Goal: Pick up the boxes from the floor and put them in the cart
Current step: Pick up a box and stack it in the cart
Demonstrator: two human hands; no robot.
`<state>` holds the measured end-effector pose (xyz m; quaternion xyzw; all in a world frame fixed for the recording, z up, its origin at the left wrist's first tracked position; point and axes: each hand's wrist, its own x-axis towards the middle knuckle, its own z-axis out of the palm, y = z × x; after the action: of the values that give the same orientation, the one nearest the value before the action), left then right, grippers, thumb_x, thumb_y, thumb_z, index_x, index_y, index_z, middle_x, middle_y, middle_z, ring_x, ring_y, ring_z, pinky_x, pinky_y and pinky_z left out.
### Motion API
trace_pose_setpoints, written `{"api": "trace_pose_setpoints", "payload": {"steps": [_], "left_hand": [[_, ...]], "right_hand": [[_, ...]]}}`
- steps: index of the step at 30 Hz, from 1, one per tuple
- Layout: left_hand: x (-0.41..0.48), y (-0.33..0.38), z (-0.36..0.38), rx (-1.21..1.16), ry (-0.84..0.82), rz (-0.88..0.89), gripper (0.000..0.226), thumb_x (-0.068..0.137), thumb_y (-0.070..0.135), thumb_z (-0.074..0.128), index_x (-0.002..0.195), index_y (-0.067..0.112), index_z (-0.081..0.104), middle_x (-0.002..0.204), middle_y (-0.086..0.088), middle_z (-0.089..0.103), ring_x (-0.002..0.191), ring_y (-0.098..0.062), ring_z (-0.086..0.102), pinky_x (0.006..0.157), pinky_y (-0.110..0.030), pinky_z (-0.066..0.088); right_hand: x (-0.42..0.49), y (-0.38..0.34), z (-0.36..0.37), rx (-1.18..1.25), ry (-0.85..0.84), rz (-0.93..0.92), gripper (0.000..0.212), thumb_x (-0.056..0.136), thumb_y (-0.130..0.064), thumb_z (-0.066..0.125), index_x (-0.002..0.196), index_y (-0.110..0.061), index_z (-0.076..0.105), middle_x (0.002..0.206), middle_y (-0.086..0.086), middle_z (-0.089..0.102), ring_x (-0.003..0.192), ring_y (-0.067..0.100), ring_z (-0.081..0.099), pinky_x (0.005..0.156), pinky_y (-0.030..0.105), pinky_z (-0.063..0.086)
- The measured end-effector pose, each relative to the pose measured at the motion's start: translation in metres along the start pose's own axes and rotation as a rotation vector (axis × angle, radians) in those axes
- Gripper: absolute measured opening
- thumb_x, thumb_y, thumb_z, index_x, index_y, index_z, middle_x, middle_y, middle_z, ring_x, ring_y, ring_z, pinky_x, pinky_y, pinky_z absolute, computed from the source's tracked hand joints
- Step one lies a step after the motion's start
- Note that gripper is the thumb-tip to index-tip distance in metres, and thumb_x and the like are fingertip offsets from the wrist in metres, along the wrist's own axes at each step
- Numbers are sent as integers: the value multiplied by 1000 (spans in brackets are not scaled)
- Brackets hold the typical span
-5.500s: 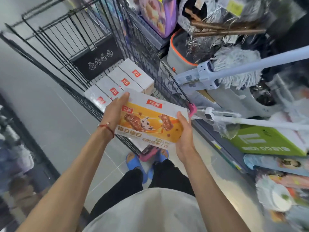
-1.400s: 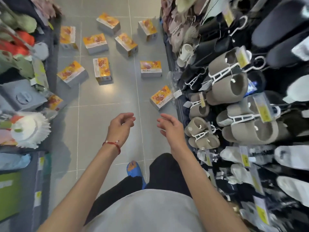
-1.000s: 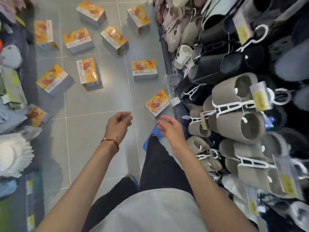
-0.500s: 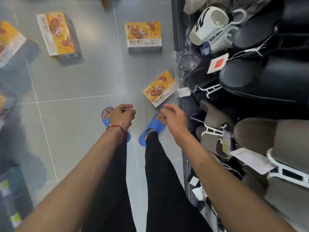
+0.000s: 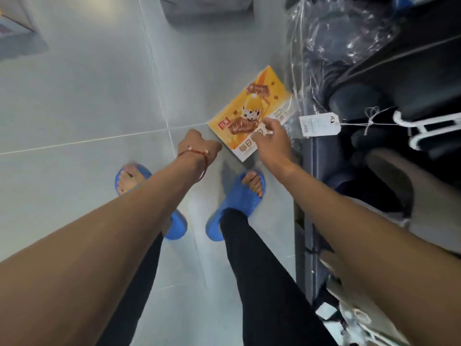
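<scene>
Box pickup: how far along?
Done: unknown, cart out of view. In hand: nothing held; right hand open over the orange-yellow cardboard box on grey floor tiles, left hand curled beside it. Left: this box, plus a grey-sided box at top edge and a cut-off box top left.

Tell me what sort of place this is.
Likely a shop aisle: a tag on string hangs from shelved goods, clear-wrapped stock beside it, and a printed box lies on the tiled floor.
</scene>
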<state>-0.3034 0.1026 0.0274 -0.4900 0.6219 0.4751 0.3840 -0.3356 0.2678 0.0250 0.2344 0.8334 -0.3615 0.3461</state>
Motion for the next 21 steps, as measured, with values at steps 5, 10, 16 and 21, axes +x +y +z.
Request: {"api": "trace_pose_setpoints", "payload": {"steps": [5,10,16,21], "left_hand": [[65,5,31,-29,-38,-40,70,87,28,74,142,9,36,132,-19,56,115,-36,60,96,-47,55],[98,14,57,-92,-39,-99,65,89,40,72,138,11,40,128,-13,57,110,-31,64,88,-43,59],[124,8,67,-170,8,-152,41,95,38,64,121,7,56,119,-14,67,101,-30,68,83,-40,61],[130,3,59,-219,28,-104,32,100,29,56,123,7,58,120,-15,68,106,-32,67,86,-45,60]], "right_hand": [[72,28,4,-199,24,-118,64,102,-31,61,159,-24,34,164,1,32,148,19,36,116,33,33],[109,42,7,-462,48,-168,84,100,-46,61,166,-23,13,174,8,5,159,30,1,127,48,11],[130,46,2,-406,172,-177,92,97,-49,63,166,-19,10,172,11,13,158,32,12,126,50,13],[135,34,-4,-305,154,-114,96,93,-48,67,166,-18,12,168,7,28,153,30,30,124,50,26]]}}
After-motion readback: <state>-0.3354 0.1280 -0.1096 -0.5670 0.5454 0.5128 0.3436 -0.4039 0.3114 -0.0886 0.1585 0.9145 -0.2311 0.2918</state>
